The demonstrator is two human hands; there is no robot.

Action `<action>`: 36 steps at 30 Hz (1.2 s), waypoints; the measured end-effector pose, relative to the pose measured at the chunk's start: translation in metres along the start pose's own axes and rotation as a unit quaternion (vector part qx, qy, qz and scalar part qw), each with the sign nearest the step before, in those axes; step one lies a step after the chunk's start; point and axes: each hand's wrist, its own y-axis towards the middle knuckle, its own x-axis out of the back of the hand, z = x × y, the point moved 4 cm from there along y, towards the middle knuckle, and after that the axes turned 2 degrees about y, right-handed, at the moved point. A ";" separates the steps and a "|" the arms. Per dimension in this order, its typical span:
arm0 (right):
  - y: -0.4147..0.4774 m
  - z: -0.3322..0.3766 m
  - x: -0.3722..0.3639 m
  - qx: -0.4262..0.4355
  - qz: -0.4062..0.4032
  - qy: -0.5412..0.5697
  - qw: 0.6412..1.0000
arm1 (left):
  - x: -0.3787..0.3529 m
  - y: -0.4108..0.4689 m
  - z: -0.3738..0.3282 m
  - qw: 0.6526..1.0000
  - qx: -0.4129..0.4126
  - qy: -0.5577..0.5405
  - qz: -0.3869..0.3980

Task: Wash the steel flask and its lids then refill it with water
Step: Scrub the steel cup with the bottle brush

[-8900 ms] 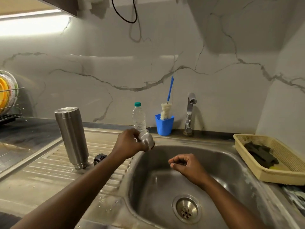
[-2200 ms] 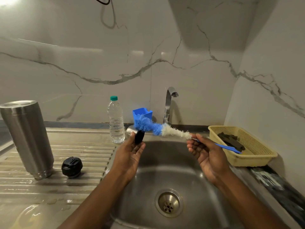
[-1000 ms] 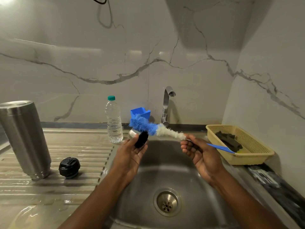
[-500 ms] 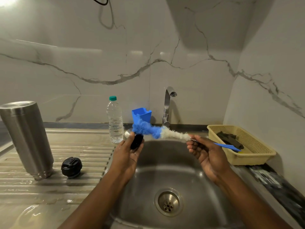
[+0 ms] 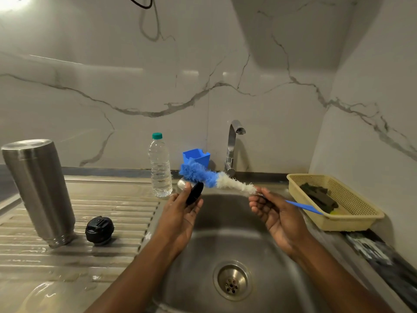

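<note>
Head view: over the sink point(image 5: 225, 233) I see little changed in the last half second except the brush point(image 5: 216, 180), whose blue tip has straightened and slid across the cup lid point(image 5: 195, 195). I judge the lid scrub is mid-stroke and the flask not yet brushed. The steel flask point(image 5: 38, 190) stands left of the sink, apparently mouth-down, unmoved, with the black stopper lid point(image 5: 99, 230) between it and the sink. At the sink's back-left rim the left hand point(image 5: 180, 218) cradles the cup lid, fingers point(image 5: 195, 207) curled under it. The right hand point(image 5: 279, 218) pinches the brush stem over the sink.
</note>
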 end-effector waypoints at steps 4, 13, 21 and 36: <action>0.001 0.010 0.006 0.015 -0.019 0.003 1.000 | 0.002 0.002 -0.008 1.000 -0.016 -0.021 0.003; -0.004 0.008 -0.001 0.016 -0.005 -0.010 1.000 | 0.002 -0.001 -0.005 1.000 -0.015 0.008 -0.002; -0.005 0.002 0.000 0.000 -0.003 -0.005 1.000 | -0.002 -0.004 0.000 1.000 0.000 -0.026 0.003; -0.001 0.012 0.013 0.010 -0.041 0.010 0.999 | 0.005 0.001 -0.006 0.999 -0.032 0.023 -0.006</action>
